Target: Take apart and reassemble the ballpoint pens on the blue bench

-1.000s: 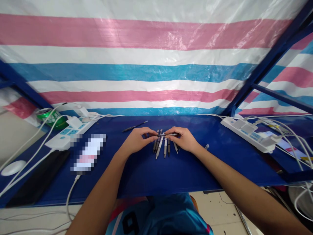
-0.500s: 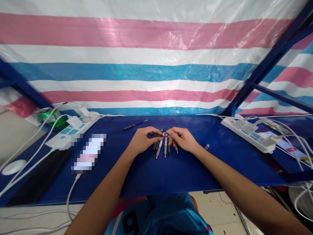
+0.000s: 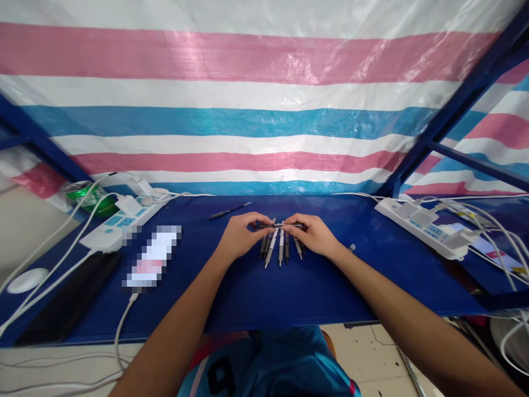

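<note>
A slim dark pen lies level across the gap between my hands. My left hand pinches one end of it with the fingertips, and my right hand pinches the other. Directly below, a fan of several grey, white and black pens lies on the blue table top, partly hidden by my fingers. Farther left, a lone dark pen rests near the back edge. A small clear pen part lies to the right of my right hand.
White power strips with plugged-in adapters and cables sit at both table ends. A green can lies at back left, and a pixelated flat object lies left of my hands. A striped tarp hangs behind the table.
The held pen has shifted slightly right from its position half a second ago. My fingers have closed in along it, and the pens on the table stay in place.
</note>
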Demonstrator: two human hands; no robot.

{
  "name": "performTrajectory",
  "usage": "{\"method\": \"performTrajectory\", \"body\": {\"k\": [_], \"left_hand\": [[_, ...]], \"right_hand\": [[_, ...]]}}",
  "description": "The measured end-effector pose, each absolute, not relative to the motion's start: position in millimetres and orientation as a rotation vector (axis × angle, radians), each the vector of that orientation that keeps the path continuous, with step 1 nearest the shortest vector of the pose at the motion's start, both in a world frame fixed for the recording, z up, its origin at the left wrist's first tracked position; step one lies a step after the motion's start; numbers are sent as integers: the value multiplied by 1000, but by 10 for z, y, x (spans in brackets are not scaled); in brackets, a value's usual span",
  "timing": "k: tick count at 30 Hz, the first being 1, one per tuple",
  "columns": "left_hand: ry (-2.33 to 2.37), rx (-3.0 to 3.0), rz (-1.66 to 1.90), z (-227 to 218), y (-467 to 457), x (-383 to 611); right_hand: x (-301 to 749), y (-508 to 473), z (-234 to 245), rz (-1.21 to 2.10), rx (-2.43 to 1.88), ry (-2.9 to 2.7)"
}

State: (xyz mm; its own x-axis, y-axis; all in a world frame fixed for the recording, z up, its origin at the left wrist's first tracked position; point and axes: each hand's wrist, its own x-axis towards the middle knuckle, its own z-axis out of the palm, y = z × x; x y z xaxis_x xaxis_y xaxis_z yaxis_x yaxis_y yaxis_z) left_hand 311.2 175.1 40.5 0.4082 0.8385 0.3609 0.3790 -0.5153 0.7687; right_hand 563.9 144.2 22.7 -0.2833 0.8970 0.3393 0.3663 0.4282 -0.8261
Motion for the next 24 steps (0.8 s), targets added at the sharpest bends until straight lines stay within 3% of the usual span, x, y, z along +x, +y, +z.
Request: {"method": "performTrajectory", "body": {"k": [15, 24], "left_hand": [[1045, 2034, 1011, 411, 1762, 3120], [1204, 2283, 1108, 411, 1848, 2995]], "right_hand": [[5661, 1413, 281, 817, -1108, -1939], [5691, 1470, 280, 1058, -1108, -1399]]}}
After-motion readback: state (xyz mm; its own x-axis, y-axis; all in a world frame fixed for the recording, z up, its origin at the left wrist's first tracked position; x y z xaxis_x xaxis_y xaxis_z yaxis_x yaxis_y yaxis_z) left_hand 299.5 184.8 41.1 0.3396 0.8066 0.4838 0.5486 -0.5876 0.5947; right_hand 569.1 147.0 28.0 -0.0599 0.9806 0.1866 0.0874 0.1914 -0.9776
